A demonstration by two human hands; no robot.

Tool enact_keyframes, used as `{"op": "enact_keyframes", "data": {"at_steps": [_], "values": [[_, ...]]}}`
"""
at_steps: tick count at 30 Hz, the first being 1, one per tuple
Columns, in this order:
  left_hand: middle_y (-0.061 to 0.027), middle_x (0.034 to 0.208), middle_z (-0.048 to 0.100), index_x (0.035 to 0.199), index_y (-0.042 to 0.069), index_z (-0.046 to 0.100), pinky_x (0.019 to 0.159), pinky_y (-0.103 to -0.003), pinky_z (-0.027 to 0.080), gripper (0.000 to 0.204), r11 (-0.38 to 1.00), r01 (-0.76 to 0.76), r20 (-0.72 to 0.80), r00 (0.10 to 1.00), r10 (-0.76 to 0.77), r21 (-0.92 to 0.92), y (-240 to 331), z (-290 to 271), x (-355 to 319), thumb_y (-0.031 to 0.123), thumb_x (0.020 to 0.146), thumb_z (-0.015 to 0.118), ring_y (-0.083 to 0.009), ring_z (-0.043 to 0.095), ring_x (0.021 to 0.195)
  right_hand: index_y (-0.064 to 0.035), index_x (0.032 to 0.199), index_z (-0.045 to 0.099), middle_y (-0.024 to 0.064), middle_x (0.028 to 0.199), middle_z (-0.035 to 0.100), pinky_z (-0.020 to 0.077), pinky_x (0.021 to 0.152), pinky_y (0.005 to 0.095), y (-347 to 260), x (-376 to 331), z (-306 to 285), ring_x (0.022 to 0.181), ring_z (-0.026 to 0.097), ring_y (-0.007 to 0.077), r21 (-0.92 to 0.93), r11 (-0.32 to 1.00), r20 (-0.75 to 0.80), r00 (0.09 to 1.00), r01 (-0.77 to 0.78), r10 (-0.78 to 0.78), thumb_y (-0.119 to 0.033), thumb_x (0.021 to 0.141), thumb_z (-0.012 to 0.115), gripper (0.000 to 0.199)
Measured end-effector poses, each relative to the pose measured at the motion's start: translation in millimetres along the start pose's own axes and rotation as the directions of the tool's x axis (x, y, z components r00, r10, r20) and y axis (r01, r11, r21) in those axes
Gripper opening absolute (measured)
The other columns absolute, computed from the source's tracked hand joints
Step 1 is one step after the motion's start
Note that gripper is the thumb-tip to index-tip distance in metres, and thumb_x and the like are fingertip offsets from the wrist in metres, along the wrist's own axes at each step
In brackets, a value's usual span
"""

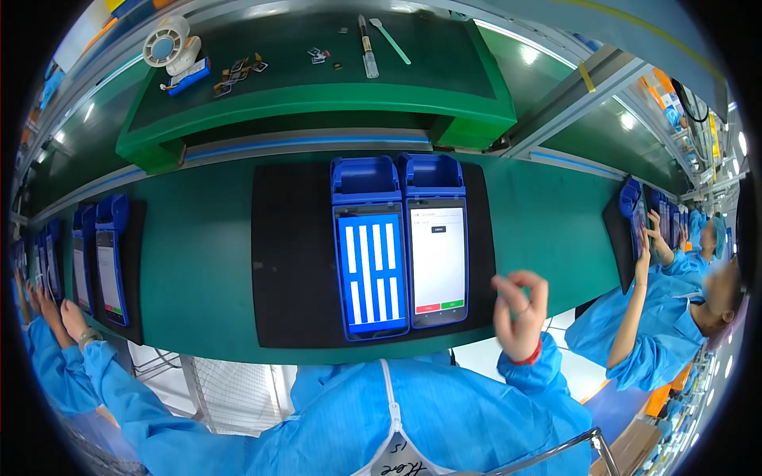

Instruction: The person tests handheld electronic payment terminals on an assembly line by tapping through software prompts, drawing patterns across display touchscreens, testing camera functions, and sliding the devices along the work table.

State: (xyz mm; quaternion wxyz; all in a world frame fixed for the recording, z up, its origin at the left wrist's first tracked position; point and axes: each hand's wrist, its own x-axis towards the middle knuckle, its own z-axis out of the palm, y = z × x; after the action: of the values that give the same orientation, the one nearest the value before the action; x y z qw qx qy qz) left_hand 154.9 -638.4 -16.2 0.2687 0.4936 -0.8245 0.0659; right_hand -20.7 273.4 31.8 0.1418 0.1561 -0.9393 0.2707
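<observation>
Two blue handheld payment terminals lie side by side on a black mat (pixel 294 262). The left terminal (pixel 371 266) shows white bars on a blue screen. On the right terminal (pixel 437 254) the screen is mostly white, with a red and a green button low down. My right hand (pixel 521 313) hovers just right of the mat with loosely bent fingers apart, partly blurred, and holds nothing. Far to the left, my left hand (pixel 74 321) is beside the lower end of another terminal (pixel 82 262); its fingers are too small and hidden to read.
A green raised shelf (pixel 317 107) carries a tape roll (pixel 167 49), small cards (pixel 238 75), a pen (pixel 367 47) and a pale green stick (pixel 390 41). More terminals (pixel 111 258) stand left. A co-worker (pixel 659 317) handles a terminal at right; another person's hands (pixel 46 309) are far left.
</observation>
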Motion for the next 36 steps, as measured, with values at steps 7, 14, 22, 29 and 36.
{"op": "enact_keyframes", "data": {"at_steps": [7,14,22,29,36], "values": [[-0.012,0.098,0.062,0.103,0.002,0.059,0.086,-0.034,0.044,0.042,0.761,0.562,0.244,0.827,-0.507,-0.325,-4,30,-3,0.038,0.082,0.053,-0.025,0.059,0.092,-0.0117,0.097,0.069,0.0087,0.102,0.052,0.0341,0.081,0.0382,-85,46,47,0.086,0.048,0.0229,-0.081,0.929,0.19,0.921,0.36,-0.34,-0.017,0.069,0.064,0.029],[-0.0085,0.087,0.063,0.092,0.003,0.06,0.081,-0.035,0.045,0.039,0.013,0.893,0.601,0.313,-0.736,-0.45,-2,25,4,0.04,0.079,0.057,-0.022,0.06,0.082,-0.0184,0.111,0.063,0.0109,0.108,0.053,0.0352,0.08,0.0405,-115,41,78,0.091,0.049,0.0228,0.066,0.895,0.22,0.869,0.441,-0.444,-0.024,0.074,0.065,0.037],[-0.0023,0.074,0.061,0.078,0.009,0.057,0.07,-0.03,0.049,0.013,0.009,0.875,0.852,0.474,-0.221,-0.485,-5,43,7,0.013,0.084,0.047,-0.0209,0.058,0.07,-0.0139,0.109,0.064,0.0093,0.102,0.059,0.0379,0.078,0.0349,-114,10,67,0.091,0.052,0.0213,0.331,0.859,0.28,0.829,0.39,-0.484,-0.023,0.077,0.066,0.033],[-0.0033,0.081,0.059,0.087,0.014,0.048,0.053,-0.027,0.05,0.01,0.042,0.802,0.799,0.588,0.121,-0.596,30,28,-73,0.004,0.087,0.045,-0.0168,0.061,0.07,-0.013,0.107,0.063,0.0077,0.099,0.06,0.0396,0.075,0.0335,-119,13,72,0.088,0.054,0.019,0.37,0.843,0.217,0.846,0.39,-0.487,-0.021,0.077,0.066,0.031],[-0.0074,0.082,0.059,0.093,0.007,0.048,0.052,-0.025,0.052,0.007,0.027,0.793,0.792,0.605,0.079,-0.609,163,-80,-184,0.004,0.086,0.05,-0.0184,0.062,0.066,-0.0097,0.104,0.065,0.0076,0.094,0.059,0.0392,0.07,0.0333,-124,21,72,0.082,0.054,0.0198,0.537,0.762,0.209,0.818,0.363,-0.536,-0.014,0.074,0.068,0.03]]}}
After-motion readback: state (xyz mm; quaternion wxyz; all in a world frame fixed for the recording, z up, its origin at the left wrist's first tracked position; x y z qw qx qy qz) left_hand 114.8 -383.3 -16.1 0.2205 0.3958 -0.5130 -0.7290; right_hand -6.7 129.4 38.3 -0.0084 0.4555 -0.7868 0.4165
